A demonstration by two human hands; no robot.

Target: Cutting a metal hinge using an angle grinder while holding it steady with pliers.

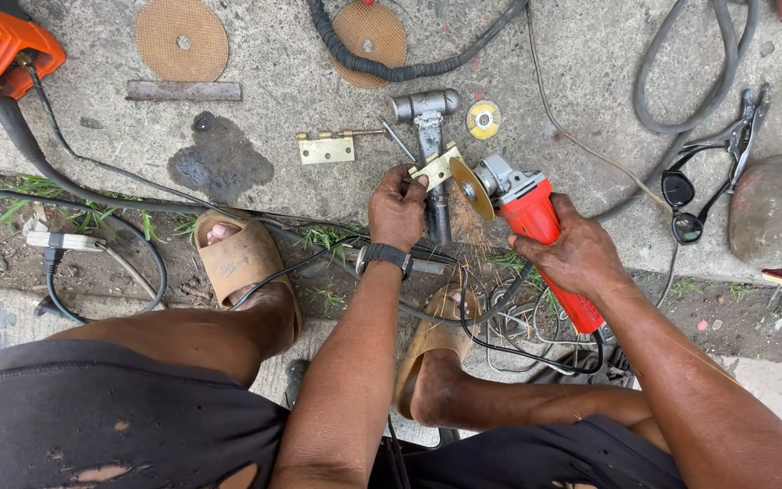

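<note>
Bare knees and dark shorts (92, 417) at bottom of frame. Right hand (572, 254), centre right, grip wrapped tight round red angle grinder (545, 244), disc against brass hinge (436, 167). Left hand (397, 208) at centre, fingers pinching that hinge on steel hammer (429, 136). Second brass hinge (326, 147) lying left on concrete floor (273, 81).

The left hand (397, 210) reaches forward with the forearm straight and a watch strapped at the wrist, its grip pinched shut at the fingertips. To the right of that grip, the right hand (570, 250) is wrapped closed, knuckles up, forearm angled inward; its fingertips seem tucked underneath.
</note>
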